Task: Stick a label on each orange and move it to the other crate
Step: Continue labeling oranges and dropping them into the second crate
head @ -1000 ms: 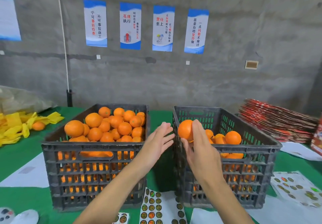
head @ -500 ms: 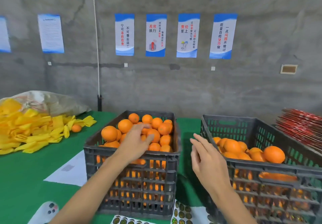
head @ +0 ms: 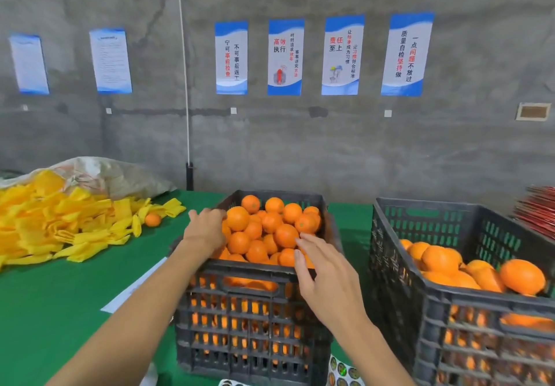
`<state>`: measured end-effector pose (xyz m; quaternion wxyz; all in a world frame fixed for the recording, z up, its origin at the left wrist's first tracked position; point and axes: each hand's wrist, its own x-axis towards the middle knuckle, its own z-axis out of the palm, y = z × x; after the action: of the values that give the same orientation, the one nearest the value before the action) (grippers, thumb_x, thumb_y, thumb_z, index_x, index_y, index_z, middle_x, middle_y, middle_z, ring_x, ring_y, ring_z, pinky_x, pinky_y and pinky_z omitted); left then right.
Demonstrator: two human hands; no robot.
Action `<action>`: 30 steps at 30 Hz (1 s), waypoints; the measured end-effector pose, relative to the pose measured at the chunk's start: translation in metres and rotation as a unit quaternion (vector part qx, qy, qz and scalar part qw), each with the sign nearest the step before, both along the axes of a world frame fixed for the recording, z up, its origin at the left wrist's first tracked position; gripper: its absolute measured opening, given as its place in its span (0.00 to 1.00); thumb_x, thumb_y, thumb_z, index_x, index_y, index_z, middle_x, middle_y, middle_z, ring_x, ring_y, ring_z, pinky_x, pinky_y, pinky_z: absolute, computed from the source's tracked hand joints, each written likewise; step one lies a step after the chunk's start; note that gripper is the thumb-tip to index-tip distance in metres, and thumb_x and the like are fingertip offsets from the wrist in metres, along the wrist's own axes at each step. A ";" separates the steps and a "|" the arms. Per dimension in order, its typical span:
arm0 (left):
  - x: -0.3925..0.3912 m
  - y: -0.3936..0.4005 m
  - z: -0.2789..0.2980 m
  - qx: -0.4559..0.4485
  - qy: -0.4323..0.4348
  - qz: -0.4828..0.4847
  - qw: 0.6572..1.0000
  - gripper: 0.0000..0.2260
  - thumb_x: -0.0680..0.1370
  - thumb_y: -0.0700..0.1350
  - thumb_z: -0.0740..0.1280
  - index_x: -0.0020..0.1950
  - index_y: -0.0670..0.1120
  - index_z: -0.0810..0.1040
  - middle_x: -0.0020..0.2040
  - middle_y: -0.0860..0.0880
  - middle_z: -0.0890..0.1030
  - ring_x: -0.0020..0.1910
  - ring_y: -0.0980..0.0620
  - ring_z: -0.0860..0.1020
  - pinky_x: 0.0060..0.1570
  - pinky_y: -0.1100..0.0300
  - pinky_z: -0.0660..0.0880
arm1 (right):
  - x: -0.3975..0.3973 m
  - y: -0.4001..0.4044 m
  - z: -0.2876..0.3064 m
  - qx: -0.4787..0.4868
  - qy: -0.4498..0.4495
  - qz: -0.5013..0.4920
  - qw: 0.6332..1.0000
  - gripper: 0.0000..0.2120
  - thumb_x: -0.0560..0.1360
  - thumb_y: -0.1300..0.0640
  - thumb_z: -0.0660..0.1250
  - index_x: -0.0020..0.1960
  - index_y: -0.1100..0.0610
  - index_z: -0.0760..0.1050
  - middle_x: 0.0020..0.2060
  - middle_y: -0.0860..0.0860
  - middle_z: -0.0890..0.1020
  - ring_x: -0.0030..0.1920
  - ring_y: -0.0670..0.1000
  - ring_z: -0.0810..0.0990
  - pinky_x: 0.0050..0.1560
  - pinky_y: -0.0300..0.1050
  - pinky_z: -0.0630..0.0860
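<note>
The left black crate (head: 255, 277) stands in the middle, heaped with oranges (head: 285, 235). To its right, the right black crate (head: 450, 298) holds a lower layer of oranges (head: 522, 276). My left hand (head: 205, 229) lies palm down over the oranges at the left crate's left rim, thumb apart from the fingers; what is under the palm is hidden. Over the same crate's near rim hovers my right hand (head: 326, 274), fingers spread, holding nothing. A sheet of round labels (head: 342, 370) shows at the bottom edge.
The green table (head: 60, 301) carries a pile of yellow foam nets (head: 60, 223) at the left, with a loose orange (head: 153, 219) beside it. White paper (head: 135, 286) lies left of the crate. A red stack (head: 537, 214) sits at the far right.
My right hand let go of an orange over the right crate and moved left to the left crate's near rim. My left hand went from open air to the left crate's left side. The view swung left.
</note>
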<state>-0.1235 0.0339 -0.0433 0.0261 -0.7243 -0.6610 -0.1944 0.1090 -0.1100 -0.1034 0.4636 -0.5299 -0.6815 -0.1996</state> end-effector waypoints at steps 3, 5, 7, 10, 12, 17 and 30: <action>0.019 -0.035 -0.002 0.097 -0.223 -0.075 0.967 0.30 0.71 0.53 0.79 0.72 0.54 0.77 0.63 0.48 0.83 0.63 0.45 0.79 0.63 0.51 0.75 | 0.007 -0.005 0.003 -0.012 0.033 0.022 0.999 0.16 0.82 0.52 0.67 0.68 0.54 0.79 0.65 0.47 0.81 0.65 0.47 0.79 0.64 0.50 0.77; 0.046 -0.070 -0.008 0.129 -0.337 -0.158 0.919 0.31 0.69 0.57 0.81 0.70 0.59 0.77 0.59 0.59 0.82 0.56 0.61 0.80 0.53 0.65 0.76 | 0.011 -0.010 0.007 -0.030 0.058 0.026 0.998 0.19 0.83 0.49 0.63 0.73 0.52 0.74 0.67 0.46 0.79 0.66 0.49 0.76 0.67 0.48 0.74; 0.078 -0.103 -0.019 0.128 -0.399 -0.251 0.873 0.30 0.70 0.58 0.80 0.70 0.62 0.76 0.59 0.61 0.82 0.51 0.70 0.79 0.47 0.74 0.75 | 0.017 -0.017 0.012 -0.037 0.086 0.044 0.995 0.21 0.85 0.47 0.59 0.77 0.51 0.69 0.71 0.45 0.76 0.69 0.47 0.73 0.70 0.45 0.70; 0.118 -0.144 -0.041 0.192 -0.345 -0.335 0.856 0.28 0.74 0.54 0.78 0.73 0.61 0.74 0.69 0.60 0.77 0.64 0.61 0.77 0.58 0.62 0.79 | 0.036 -0.037 0.010 0.000 0.138 0.092 0.986 0.20 0.86 0.52 0.56 0.76 0.54 0.70 0.72 0.46 0.75 0.71 0.45 0.73 0.71 0.48 0.72; 0.135 -0.162 -0.059 0.255 -0.255 -0.364 0.858 0.28 0.76 0.50 0.76 0.75 0.52 0.74 0.72 0.55 0.75 0.69 0.53 0.74 0.66 0.56 0.74 | 0.054 -0.055 -0.003 0.024 0.154 0.103 0.982 0.18 0.85 0.55 0.56 0.73 0.55 0.73 0.69 0.47 0.77 0.68 0.44 0.75 0.68 0.43 0.74; 0.161 -0.181 -0.116 0.262 -0.172 -0.441 0.841 0.26 0.79 0.50 0.73 0.75 0.45 0.74 0.72 0.47 0.74 0.69 0.47 0.74 0.69 0.57 0.70 | 0.090 -0.097 -0.062 -0.013 0.163 0.101 0.981 0.18 0.87 0.49 0.52 0.69 0.53 0.74 0.62 0.45 0.79 0.62 0.44 0.79 0.60 0.33 0.73; 0.179 -0.165 -0.257 -0.136 -0.205 -0.367 0.897 0.28 0.82 0.61 0.65 0.79 0.63 0.58 0.74 0.62 0.62 0.67 0.54 0.73 0.65 0.56 0.72 | 0.147 -0.128 -0.188 -0.418 0.056 0.029 0.906 0.28 0.78 0.30 0.60 0.69 0.46 0.76 0.67 0.35 0.73 0.66 0.37 0.71 0.69 0.34 0.67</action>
<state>0.0554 -0.1308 -0.3007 -0.2823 -0.8561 -0.3588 -0.2423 0.2557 -0.2380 -0.2918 0.2431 -0.6654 -0.6903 0.1469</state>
